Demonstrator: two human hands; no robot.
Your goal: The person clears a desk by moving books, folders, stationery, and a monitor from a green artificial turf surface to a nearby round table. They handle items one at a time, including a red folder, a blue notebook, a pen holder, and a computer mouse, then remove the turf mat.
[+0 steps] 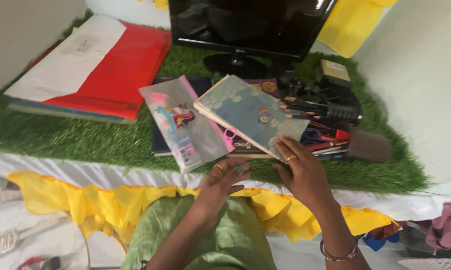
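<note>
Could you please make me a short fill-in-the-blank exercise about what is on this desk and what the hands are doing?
1. The right hand touches the corner of a pale blue ____.
2. The desk is covered with green artificial ____.
3. The clear pouch lies to the ____ of the blue notebook, as the camera sees it.
4. The large folder at the back left is ____ in colour.

Missing words: notebook; grass; left; red
</note>
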